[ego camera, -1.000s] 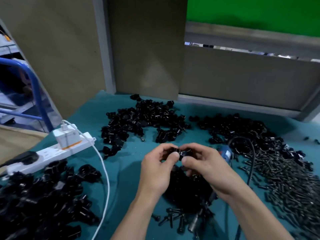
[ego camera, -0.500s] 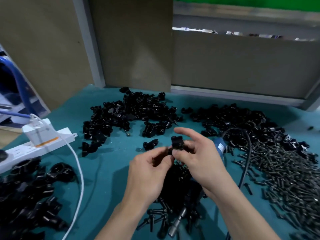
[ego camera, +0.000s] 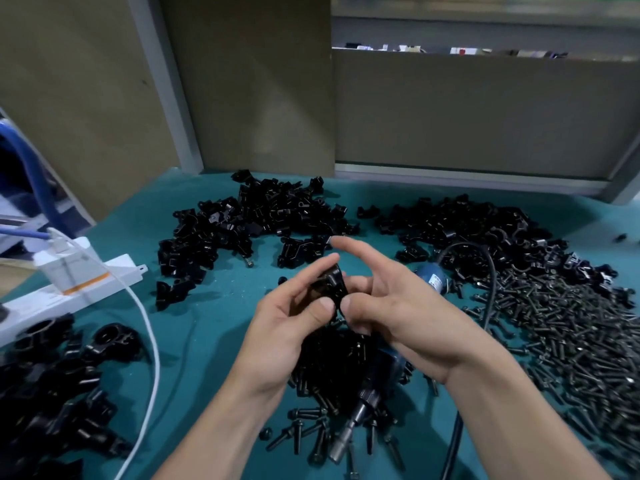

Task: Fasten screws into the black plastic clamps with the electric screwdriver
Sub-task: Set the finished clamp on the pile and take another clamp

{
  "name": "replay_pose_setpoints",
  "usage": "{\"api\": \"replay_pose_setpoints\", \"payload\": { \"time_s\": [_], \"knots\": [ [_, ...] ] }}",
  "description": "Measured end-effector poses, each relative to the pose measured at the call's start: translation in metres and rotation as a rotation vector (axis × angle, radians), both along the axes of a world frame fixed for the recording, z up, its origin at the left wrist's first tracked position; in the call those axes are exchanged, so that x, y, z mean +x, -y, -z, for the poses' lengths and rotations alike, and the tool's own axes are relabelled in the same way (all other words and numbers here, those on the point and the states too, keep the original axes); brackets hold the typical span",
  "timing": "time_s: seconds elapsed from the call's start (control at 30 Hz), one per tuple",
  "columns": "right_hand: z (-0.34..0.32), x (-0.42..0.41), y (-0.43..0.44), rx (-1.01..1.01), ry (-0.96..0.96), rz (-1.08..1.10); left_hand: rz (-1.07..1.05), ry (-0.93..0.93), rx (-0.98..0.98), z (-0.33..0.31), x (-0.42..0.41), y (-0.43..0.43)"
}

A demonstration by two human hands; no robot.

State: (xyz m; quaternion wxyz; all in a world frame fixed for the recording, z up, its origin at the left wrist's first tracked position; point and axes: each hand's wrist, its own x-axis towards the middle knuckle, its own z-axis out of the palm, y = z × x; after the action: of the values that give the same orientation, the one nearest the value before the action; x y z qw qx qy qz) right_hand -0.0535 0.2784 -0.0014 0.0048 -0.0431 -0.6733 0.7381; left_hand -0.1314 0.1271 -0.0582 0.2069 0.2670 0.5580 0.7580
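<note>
Both hands on one black plastic clamp [ego camera: 331, 284]: left hand [ego camera: 291, 327] pinches it between thumb and fingers, right hand [ego camera: 401, 306] pinches its other side with the thumb, index finger lifted clear; can't tell if a screw is seated. Unheld electric screwdriver [ego camera: 358, 408] lies directly under the grip, bit toward the person, so driving on this piece looks not yet started. Loose screws [ego camera: 571, 348] heaped right of the grip and clamp piles [ego camera: 263, 220] beyond it suggest most of the batch is left.
</note>
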Motion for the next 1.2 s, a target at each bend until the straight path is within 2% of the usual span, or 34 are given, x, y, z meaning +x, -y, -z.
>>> {"api": "replay_pose_setpoints", "payload": {
  "time_s": [0.13,0.23,0.3,0.4,0.47,0.53,0.67,0.73,0.8,0.9,1.0,1.1,1.13,1.2],
  "knots": [
    [0.006,-0.001,0.007,-0.323,-0.007,-0.073,0.145,0.251,0.192,-0.002,-0.001,0.002],
    [0.008,-0.002,0.012,-0.336,-0.021,-0.057,0.191,0.286,0.239,0.000,-0.003,0.006],
    [0.006,-0.002,0.013,-0.121,-0.037,0.039,0.125,0.247,0.203,0.002,-0.006,0.007],
    [0.003,-0.004,0.012,0.519,-0.046,0.280,-0.030,0.071,0.043,0.002,-0.008,0.009],
    [0.000,-0.004,0.015,0.781,-0.040,0.362,-0.147,-0.101,-0.135,0.004,-0.005,0.007],
    [0.002,-0.004,0.018,0.799,-0.061,0.375,-0.169,-0.224,-0.240,0.006,-0.002,0.002],
    [0.006,-0.004,0.016,0.693,-0.052,0.406,0.029,-0.080,-0.157,0.005,-0.003,0.003],
    [0.005,-0.003,0.011,0.692,-0.011,0.390,0.121,-0.074,-0.145,0.005,-0.006,0.008],
    [0.005,-0.003,0.010,0.666,0.010,0.345,0.100,-0.083,-0.159,0.004,-0.005,0.010],
    [0.003,-0.001,0.009,0.625,0.016,0.248,-0.040,-0.053,-0.165,0.008,-0.005,0.004],
    [0.002,-0.002,-0.008,0.765,0.068,0.195,-0.136,-0.005,-0.194,0.012,-0.008,0.001],
    [0.003,-0.015,-0.041,0.928,0.148,0.528,-0.097,0.019,-0.242,0.012,-0.010,0.002],
    [0.005,-0.024,-0.053,0.993,0.213,0.594,-0.092,0.030,-0.254,0.011,-0.011,0.002],
    [0.008,-0.046,-0.076,1.204,0.404,0.514,-0.091,0.055,-0.252,0.009,-0.012,0.001]
  ]
}}
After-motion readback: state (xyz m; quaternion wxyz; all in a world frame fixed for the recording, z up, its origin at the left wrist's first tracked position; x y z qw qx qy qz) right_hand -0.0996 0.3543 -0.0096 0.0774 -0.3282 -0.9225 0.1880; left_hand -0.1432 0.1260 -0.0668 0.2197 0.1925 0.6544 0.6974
